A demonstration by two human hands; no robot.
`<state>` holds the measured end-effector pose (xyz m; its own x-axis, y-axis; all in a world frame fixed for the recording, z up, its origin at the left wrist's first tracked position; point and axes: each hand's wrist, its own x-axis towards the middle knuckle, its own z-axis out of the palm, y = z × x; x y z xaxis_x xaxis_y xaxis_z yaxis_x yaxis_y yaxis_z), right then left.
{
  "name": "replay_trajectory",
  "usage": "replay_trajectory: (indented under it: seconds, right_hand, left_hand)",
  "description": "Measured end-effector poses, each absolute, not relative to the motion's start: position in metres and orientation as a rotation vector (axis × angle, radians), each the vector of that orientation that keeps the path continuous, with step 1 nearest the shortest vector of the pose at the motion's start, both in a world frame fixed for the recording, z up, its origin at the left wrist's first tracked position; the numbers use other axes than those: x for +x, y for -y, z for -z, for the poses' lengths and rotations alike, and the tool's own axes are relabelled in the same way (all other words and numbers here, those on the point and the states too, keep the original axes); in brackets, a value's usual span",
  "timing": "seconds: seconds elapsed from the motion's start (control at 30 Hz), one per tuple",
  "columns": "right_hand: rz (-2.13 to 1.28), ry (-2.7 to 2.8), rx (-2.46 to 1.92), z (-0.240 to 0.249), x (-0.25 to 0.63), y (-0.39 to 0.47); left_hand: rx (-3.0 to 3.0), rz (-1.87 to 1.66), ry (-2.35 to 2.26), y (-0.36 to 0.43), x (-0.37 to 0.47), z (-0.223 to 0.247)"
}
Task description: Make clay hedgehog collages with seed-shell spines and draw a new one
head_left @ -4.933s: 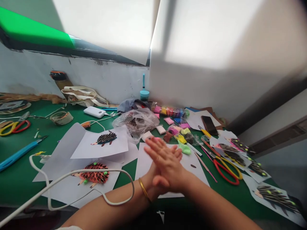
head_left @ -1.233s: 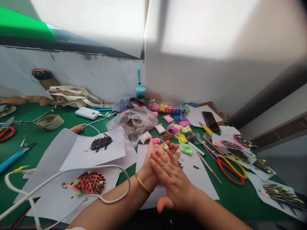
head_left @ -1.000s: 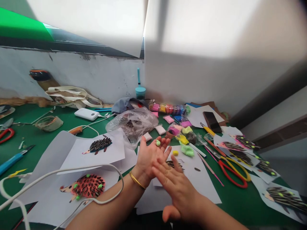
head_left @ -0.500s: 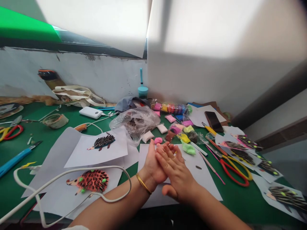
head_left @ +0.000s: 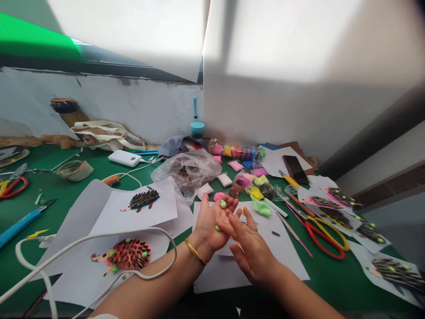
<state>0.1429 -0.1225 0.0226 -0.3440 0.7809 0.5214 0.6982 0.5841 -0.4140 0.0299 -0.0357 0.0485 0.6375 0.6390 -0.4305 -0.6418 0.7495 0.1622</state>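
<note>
My left hand (head_left: 212,223) is palm up above white paper (head_left: 282,261), its fingers loosely spread. Two small light green clay pieces rest on it, one green ball (head_left: 223,204) near the fingers and another green ball (head_left: 218,228) on the palm. Close beside it on the right is my right hand (head_left: 249,248), fingers apart, with nothing visible in its grip. A dark seed (head_left: 275,233) lies on the paper. Beyond the hands are a lump of green clay (head_left: 261,207) and a pink lump (head_left: 219,196).
Left, a pink seed hedgehog (head_left: 129,254) lies under a white cable (head_left: 83,239). A blue knife (head_left: 23,223) is at far left. Behind are a plastic bag (head_left: 186,170) and a power bank (head_left: 124,157). Red-yellow scissors (head_left: 323,239) and several finished hedgehogs are on the right.
My hands have come apart from being pressed palm to palm. Green pieces now show on my left palm, and my right hand has shifted slightly right.
</note>
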Motion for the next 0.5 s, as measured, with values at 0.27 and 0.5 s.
replay_trajectory:
  seconds: [0.27,0.5]
  right_hand:
    - [-0.179,1.887,-1.251,-0.023,0.136,0.113]
    - [-0.306,1.800,-1.299,-0.027,0.153,0.117]
  left_hand:
    - [-0.008,-0.748,-0.525,0.040,0.034,-0.046]
    - [0.060,-0.757,-0.484,0.041,0.023,-0.046]
